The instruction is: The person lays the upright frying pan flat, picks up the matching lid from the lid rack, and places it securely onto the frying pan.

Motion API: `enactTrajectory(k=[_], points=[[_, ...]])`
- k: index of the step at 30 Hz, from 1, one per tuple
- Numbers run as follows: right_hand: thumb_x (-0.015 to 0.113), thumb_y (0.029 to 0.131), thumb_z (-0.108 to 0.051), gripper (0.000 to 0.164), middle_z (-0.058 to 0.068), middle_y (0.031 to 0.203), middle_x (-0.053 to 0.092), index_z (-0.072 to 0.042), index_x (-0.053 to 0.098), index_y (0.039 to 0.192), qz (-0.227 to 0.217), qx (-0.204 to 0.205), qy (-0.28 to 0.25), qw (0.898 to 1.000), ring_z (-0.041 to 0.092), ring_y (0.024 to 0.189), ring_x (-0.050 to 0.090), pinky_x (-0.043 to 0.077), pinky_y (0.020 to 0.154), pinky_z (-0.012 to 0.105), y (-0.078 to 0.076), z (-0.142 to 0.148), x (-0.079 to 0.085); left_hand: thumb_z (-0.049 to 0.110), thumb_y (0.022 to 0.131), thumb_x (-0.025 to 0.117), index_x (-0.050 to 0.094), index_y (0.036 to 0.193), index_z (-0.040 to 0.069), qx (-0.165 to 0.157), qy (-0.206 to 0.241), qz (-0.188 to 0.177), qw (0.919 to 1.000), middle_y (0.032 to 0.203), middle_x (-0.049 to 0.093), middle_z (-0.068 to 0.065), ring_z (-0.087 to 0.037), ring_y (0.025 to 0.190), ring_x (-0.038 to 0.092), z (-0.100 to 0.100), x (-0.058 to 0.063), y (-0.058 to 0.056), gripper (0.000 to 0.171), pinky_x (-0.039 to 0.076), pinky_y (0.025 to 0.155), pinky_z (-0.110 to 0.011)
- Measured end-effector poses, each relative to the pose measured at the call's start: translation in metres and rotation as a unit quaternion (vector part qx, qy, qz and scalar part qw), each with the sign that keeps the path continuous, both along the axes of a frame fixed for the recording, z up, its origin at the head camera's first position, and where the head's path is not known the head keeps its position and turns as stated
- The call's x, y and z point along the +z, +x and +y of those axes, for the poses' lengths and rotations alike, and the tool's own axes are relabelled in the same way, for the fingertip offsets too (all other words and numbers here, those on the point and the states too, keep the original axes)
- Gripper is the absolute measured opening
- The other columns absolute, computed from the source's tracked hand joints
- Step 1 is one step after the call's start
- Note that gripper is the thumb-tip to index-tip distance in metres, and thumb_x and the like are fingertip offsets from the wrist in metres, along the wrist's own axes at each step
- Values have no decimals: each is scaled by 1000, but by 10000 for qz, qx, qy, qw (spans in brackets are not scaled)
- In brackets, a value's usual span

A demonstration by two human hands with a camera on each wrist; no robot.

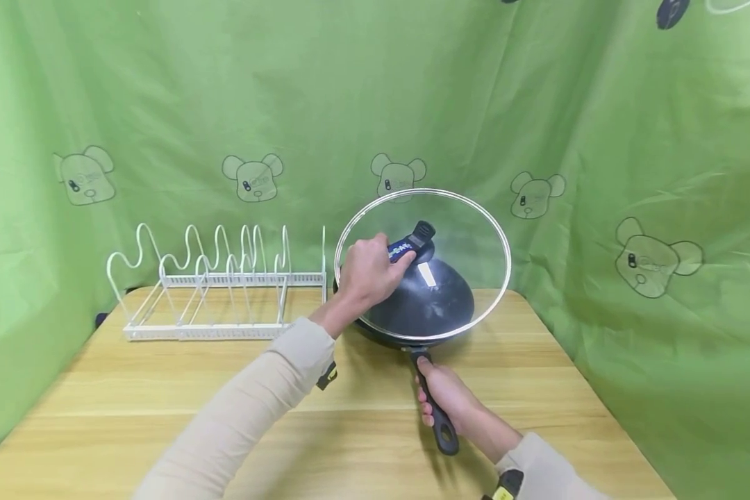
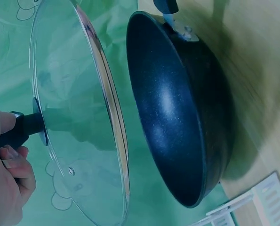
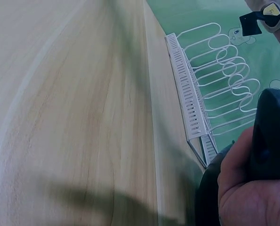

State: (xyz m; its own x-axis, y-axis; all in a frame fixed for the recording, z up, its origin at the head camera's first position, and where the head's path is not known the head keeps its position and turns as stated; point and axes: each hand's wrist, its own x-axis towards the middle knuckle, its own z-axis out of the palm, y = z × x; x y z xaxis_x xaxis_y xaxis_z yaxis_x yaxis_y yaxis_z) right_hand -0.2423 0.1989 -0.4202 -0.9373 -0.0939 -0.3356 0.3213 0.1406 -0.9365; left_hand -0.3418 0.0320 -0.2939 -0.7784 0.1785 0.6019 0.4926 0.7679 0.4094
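My left hand (image 1: pixel 373 272) grips the black knob-like handle (image 1: pixel 415 239) of a round glass lid (image 1: pixel 475 236) with a metal rim. In the left wrist view the lid (image 2: pixel 74 103) is tilted and stands apart from the wok, with a gap between them. The dark speckled wok (image 2: pixel 163 103) has nothing visible inside. My right hand (image 1: pixel 446 396) holds the wok's long black handle (image 1: pixel 444 430), fingers curled round it, thumb on top. Close up in the right wrist view, that handle (image 3: pixel 274 136) sticks out of the right hand (image 3: pixel 252 197).
A white wire rack (image 1: pixel 219 332) with wavy dividers stands on the wooden table (image 1: pixel 325 444), left of the wok. Green curtain (image 1: pixel 312 90) printed with mouse faces hangs behind and at both sides.
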Motion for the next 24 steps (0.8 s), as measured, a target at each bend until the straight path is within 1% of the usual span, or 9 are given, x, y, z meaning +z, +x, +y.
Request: enactTrajectory(k=[4, 7, 9, 13, 16, 18, 24], points=[[31, 108, -38, 36, -4, 62, 42, -8, 45, 95, -30, 43, -17, 10000, 7, 45, 37, 37, 40, 21, 1, 1, 0, 47, 94, 69, 66, 93, 0, -11, 92, -234, 9997, 66, 60, -5, -13, 48, 54, 3, -8, -2, 47, 40, 39, -18], [32, 108, -39, 36, -4, 62, 43, -8, 45, 96, -26, 33, -39, 10000, 7, 45, 37, 36, 40, 21, 1, 2, 1, 46, 94, 70, 67, 93, -1, -36, 237, -328, 9992, 65, 61, -5, -12, 46, 53, 5, -15, -5, 46, 40, 37, -19], [32, 108, -39, 36, -4, 62, 43, -8, 45, 97, -24, 43, -56, 10000, 7, 45, 37, 36, 40, 21, 1, 2, 1, 45, 93, 71, 68, 91, -1, 17, 306, -321, 9990, 64, 62, -6, -14, 47, 54, 5, -20, -7, 46, 41, 38, -21], [32, 108, -37, 34, -4, 63, 43, -7, 45, 97, -42, 50, -90, 9999, 7, 46, 37, 36, 41, 21, 0, 1, 1, 47, 91, 72, 67, 84, 2, 271, 194, -254, 9991, 66, 64, -7, -18, 54, 58, 4, -30, -12, 46, 44, 44, -25], [33, 108, -37, 34, -4, 63, 43, -8, 45, 95, -37, 31, -85, 10000, 7, 46, 36, 36, 40, 21, 0, 0, 0, 49, 91, 72, 66, 84, 3, 377, 84, -314, 9988, 65, 63, -7, -18, 56, 59, 2, -37, -16, 47, 46, 46, -26], [33, 108, -38, 35, -4, 63, 43, -9, 45, 95, -31, 12, -84, 10000, 7, 46, 36, 36, 40, 21, 0, 0, -1, 49, 90, 73, 66, 85, 2, 405, 40, -359, 9985, 65, 62, -7, -18, 55, 59, 1, -39, -19, 47, 45, 45, -25], [33, 108, -40, 36, -4, 63, 43, -9, 45, 95, -29, -29, -100, 9999, 7, 46, 36, 35, 41, 21, 0, 1, -1, 47, 91, 73, 66, 89, 0, 420, 62, -665, 9969, 64, 60, -5, -15, 50, 56, -4, -44, -25, 48, 43, 41, -22]])
